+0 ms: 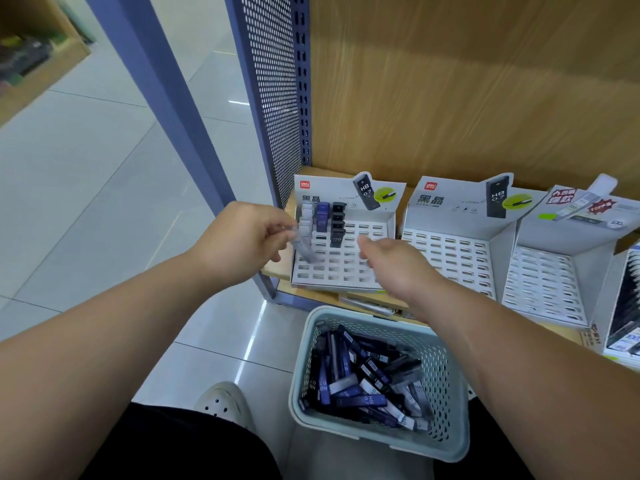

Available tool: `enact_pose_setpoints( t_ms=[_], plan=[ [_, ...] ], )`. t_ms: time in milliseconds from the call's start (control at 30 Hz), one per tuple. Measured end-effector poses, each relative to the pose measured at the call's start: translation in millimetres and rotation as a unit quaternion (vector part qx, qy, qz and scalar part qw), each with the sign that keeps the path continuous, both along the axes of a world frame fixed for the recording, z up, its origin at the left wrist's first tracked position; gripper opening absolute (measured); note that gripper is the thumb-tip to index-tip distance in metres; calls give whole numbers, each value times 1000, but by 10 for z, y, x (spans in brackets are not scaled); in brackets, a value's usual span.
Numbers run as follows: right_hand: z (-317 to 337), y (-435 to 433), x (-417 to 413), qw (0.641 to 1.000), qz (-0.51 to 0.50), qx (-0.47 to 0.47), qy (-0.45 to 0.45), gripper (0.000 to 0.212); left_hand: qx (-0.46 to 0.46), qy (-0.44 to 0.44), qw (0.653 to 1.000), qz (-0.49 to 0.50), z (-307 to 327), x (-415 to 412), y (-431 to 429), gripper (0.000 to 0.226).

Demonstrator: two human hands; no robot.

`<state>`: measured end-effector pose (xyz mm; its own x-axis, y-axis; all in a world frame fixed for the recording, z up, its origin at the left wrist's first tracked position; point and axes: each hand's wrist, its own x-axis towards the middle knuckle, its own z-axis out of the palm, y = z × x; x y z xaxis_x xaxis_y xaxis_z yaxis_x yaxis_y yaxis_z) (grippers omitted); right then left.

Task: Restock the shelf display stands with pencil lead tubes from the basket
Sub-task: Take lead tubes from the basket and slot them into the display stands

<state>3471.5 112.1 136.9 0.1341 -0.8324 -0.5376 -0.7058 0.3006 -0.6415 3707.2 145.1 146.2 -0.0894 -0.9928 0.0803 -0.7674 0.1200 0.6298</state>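
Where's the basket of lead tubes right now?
Head view, lower centre: the basket sits on the floor below the shelf, right of a white shoe.

left hand [249, 237] pinches tube [305, 249] (blurred) | right hand [391, 261] relaxed at stand [346, 271]

Bright, even indoor light; white glare streaks lie on the floor [104, 174]. The hands [249, 237] are motion-blurred, and the edges bend.
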Motion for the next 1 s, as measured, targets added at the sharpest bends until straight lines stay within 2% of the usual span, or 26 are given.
enact_pose_setpoints(
  t_ms=[33,100,233,333,467,1000],
  plan=[
    [-68,-15,-64,997,50,-29,52,56,9,-53,999,-8,-40,20,-14,11],
    [-211,-44,-181,986,119,-27,115,50,10,-115,993,-12,-112,32,-53,15],
    [-452,-91,-279,943,251,39,216,61,0,-149,989,-8,-179,-16,-140,17],
    [-521,-96,-300,933,279,75,213,67,19,-156,987,-15,-215,-67,-190,19],
    [-532,-115,-311,931,294,78,204,69,25,-167,985,-22,-269,-88,-241,18],
    [-507,-174,-458,957,250,79,126,59,57,-213,972,-78,-192,-239,-425,17]
  ],
)
